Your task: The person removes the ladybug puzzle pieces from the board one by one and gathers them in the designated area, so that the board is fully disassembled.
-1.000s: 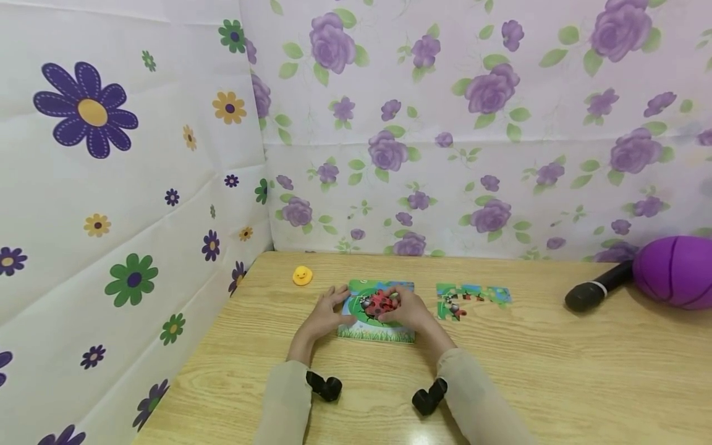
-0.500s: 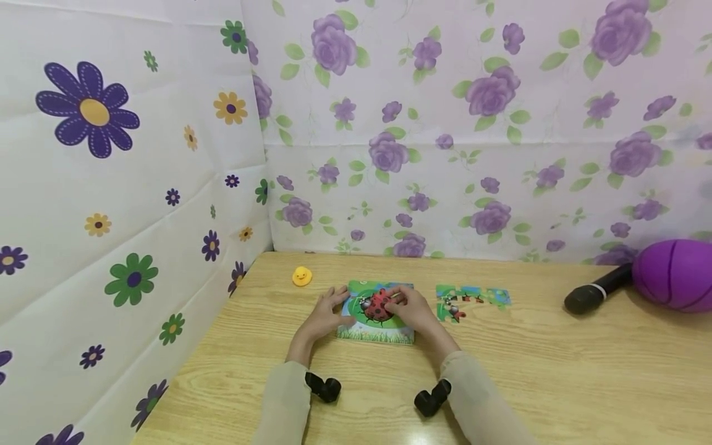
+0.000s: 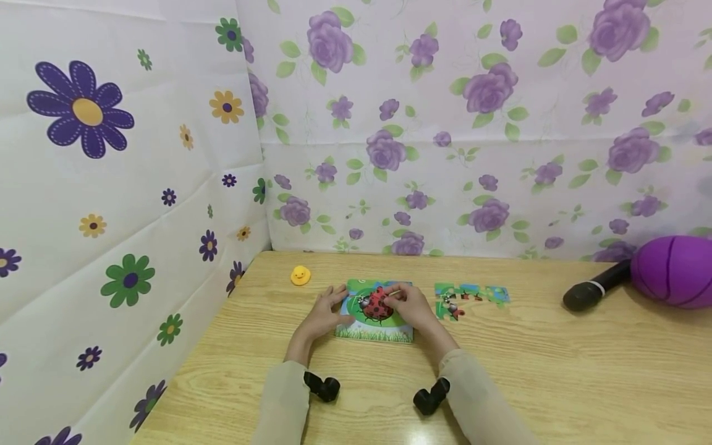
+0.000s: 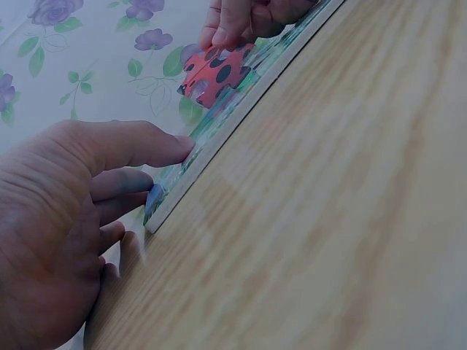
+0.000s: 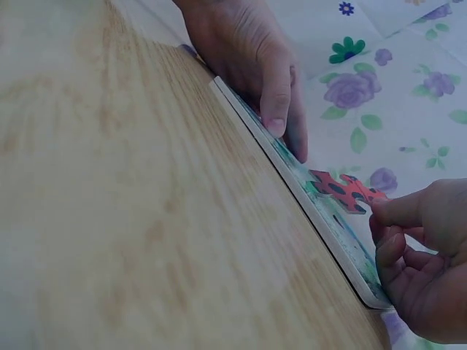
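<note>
A ladybug jigsaw puzzle board point(image 3: 372, 335) lies flat on the table between the two hands. My right hand point(image 3: 413, 310) pinches a red, black-spotted puzzle piece point(image 5: 344, 191) between thumb and index finger. This piece slants over the board, its lower edge close to the surface in both wrist views. On the board's left side is my left hand point(image 3: 321, 314); its thumb point(image 4: 164, 148) lies on the board's top while the other fingers reach along the far left edge. In the head view the right fingers cover part of the picture's right side.
Several partly joined puzzle pieces point(image 3: 471, 293) lie right of the board. A small yellow duck toy point(image 3: 300, 275) sits at the back left. A black microphone point(image 3: 596, 291) and a purple ball point(image 3: 675, 272) are at the far right. Patterned cloth hangs behind the table.
The right hand's thumb and index finger have drawn together on the spotted piece, over the ladybug's right part. The left hand stays at the board's left side.
</note>
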`<state>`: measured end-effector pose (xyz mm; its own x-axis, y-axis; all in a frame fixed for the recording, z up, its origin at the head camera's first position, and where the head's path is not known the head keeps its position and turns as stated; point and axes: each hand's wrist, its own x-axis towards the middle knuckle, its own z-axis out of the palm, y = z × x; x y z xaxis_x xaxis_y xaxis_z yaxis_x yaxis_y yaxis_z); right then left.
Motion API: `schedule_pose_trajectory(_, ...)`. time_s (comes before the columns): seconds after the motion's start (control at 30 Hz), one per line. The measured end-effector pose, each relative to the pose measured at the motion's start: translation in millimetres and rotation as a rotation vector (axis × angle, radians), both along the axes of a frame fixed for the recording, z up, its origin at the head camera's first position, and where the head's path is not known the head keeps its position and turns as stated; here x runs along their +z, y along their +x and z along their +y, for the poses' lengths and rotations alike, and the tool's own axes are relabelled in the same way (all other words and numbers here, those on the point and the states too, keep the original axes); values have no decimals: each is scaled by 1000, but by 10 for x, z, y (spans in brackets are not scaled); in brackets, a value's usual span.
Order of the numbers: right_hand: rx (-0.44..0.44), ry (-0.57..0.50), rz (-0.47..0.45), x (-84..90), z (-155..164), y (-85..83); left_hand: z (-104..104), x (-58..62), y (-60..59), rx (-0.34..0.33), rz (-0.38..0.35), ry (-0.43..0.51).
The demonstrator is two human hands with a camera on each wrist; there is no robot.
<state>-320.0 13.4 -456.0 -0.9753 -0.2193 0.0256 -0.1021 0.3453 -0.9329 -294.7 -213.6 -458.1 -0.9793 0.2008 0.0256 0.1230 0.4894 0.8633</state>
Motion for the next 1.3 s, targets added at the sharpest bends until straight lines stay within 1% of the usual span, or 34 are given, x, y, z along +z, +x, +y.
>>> schedule_pose_trajectory(0.13, -35, 4, 5, 21, 45, -19, 15, -1, -13, -3, 5, -5)
schedule_pose_trajectory(0.23, -61, -14, 9, 43, 116, -43, 19, -9, -11, 1, 4, -6)
schedule_pose_trajectory(0.37, -34, -36, 14, 95, 313, -45, 6, -43, 26, 14, -8, -18)
schedule_pose_trajectory(0.47, -28, -6, 31, 125, 562, -53, -6, -72, 53, 19, -12, -23)
schedule_pose_trajectory(0.53, -55, 6, 25, 136, 768, -63, -7, -80, 56, 14, -11, -22)
schedule_pose_trajectory(0.6, -78, 17, 14, 149, 986, -59, -1, -70, 50, 11, -15, -28)
schedule_pose_trajectory(0.7, -102, -4, -26, 168, 1289, -36, 7, -29, 36, 8, -8, -32)
schedule_pose_trajectory(0.73, -104, -1, -26, 171, 1376, -30, 9, -16, 32, 8, -3, -34)
schedule_pose_trajectory(0.83, -92, 30, -24, 175, 1579, -19, 0, 6, 27, 11, 7, -29)
schedule_pose_trajectory(0.97, -70, 109, -20, 157, 1753, -9, -19, -17, 29, 13, 4, -24)
schedule_pose_trajectory(1.1, -64, 146, -51, 127, 1876, 14, -18, -44, 18, 15, 7, -16)
schedule_pose_trajectory(1.2, -47, 171, -53, 109, 1942, 41, -6, -48, 5, 14, 7, -14)
schedule_pose_trajectory(1.3, -29, 208, -33, 94, 1978, 63, 12, -43, -8, 10, 8, -16)
